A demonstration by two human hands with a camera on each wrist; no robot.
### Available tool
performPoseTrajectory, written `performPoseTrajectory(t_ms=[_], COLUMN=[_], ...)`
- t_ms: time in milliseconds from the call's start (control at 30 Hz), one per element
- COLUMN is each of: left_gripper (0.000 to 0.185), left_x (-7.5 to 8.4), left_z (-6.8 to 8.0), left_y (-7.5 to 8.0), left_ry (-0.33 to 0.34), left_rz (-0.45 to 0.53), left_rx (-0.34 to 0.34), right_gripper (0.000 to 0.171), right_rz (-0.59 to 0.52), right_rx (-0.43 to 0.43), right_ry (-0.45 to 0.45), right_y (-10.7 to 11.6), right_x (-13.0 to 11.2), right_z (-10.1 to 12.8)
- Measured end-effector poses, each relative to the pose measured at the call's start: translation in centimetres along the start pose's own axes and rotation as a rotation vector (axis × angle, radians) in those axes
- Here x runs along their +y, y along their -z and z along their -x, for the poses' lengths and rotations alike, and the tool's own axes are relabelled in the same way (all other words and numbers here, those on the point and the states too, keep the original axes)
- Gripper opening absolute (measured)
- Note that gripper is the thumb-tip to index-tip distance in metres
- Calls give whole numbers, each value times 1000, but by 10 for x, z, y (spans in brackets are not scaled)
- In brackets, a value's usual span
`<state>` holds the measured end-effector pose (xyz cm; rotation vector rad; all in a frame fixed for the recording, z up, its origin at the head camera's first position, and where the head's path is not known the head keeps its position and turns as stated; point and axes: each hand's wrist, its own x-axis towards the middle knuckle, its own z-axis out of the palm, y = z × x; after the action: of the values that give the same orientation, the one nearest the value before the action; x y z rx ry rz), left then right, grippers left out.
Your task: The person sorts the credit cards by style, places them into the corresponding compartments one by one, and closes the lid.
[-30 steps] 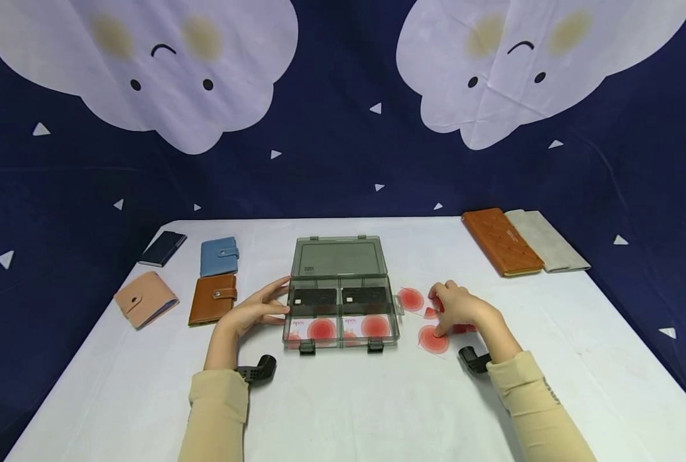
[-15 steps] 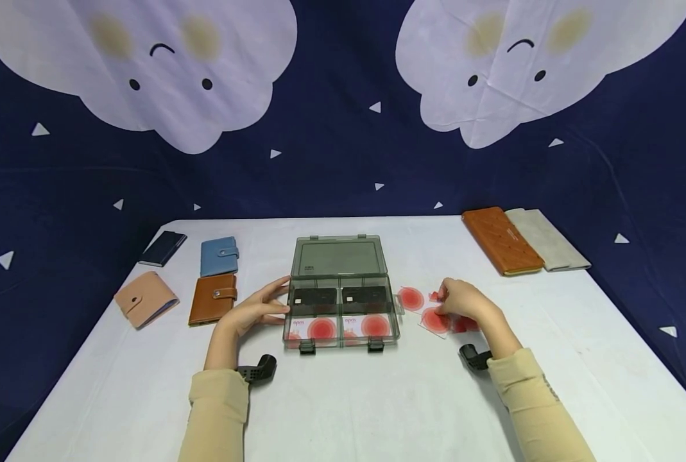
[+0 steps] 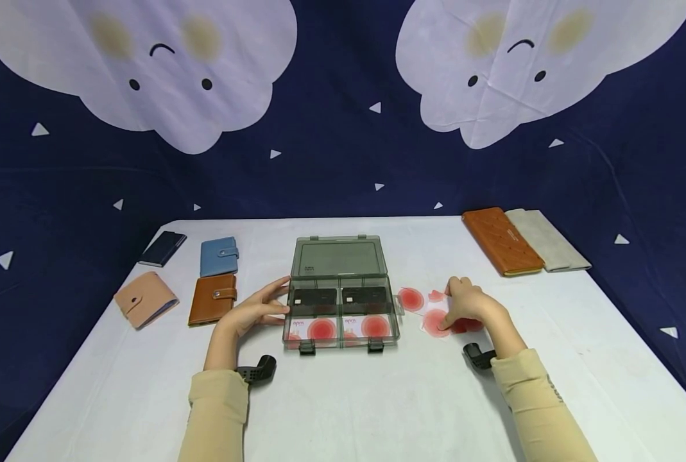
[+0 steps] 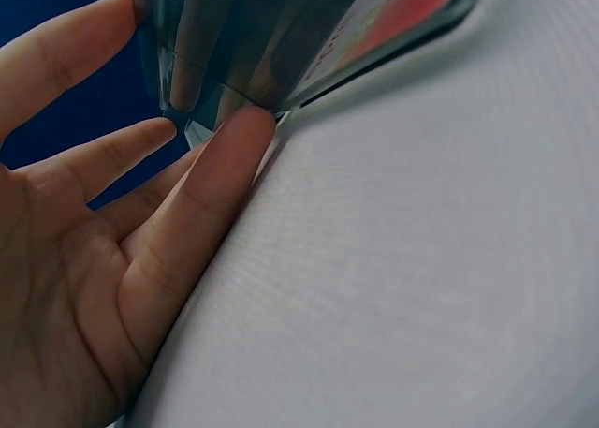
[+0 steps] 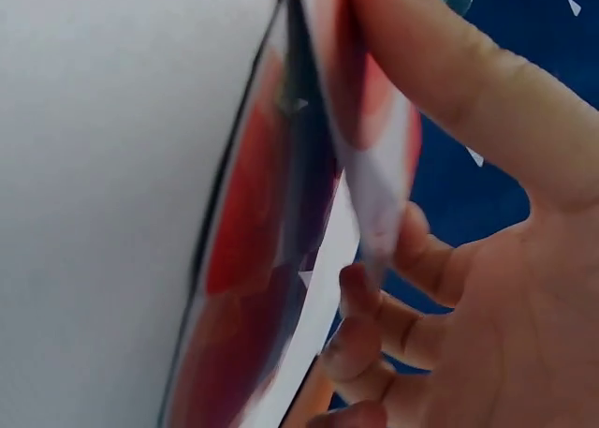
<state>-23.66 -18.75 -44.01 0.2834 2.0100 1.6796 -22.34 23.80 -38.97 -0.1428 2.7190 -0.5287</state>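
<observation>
A grey-green see-through divided box [image 3: 339,256] lies at the table's middle with its lid folded back. Black cards [image 3: 315,298] fill its rear compartments, and white cards with red circles [image 3: 322,329] its front ones. My left hand [image 3: 254,312] touches the box's left side with fairly straight fingers; the left wrist view has the thumb [image 4: 215,175] against the wall. Right of the box, my right hand [image 3: 471,303] pinches a red-and-white card [image 3: 434,322] between thumb and fingers, its edge visible in the right wrist view. Another such card [image 3: 410,299] lies between hand and box. More red cards [image 3: 468,325] are partly hidden under the right hand.
At the left lie a dark blue holder [image 3: 163,248], a blue wallet [image 3: 219,256], a brown wallet [image 3: 212,299] and a pink wallet [image 3: 145,299]. A brown quilted wallet [image 3: 502,242] and a pale grey wallet [image 3: 547,240] lie back right. A navy cloud-patterned curtain [image 3: 343,179] stands behind.
My right hand has taken hold of the near red-and-white card and shifted it slightly away from the table's front, moving a little right itself. My left hand and the box have stayed put.
</observation>
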Motion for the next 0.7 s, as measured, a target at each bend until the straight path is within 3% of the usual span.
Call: performPoseTrajectory(t_ms=[267,400,500,700], left_gripper=[80,79,79,80], left_x=[0,0,0,-1], left_z=[1,1,0,0], left_y=[0,0,-1,0], left_ry=[-16,-15,-13,-16], left_rz=[3,8,13,11], left_rx=[-6,-6,-7,-6], right_gripper=[64,62,54,38], right_rz=[-235,-446,-603,-784], right_rx=[107,144,152,162], right_ry=[69,114,128,207], right_y=[-1,-1,0,2], right_x=[5,5,2,-12], right_z=[-7,-10,-10,-10])
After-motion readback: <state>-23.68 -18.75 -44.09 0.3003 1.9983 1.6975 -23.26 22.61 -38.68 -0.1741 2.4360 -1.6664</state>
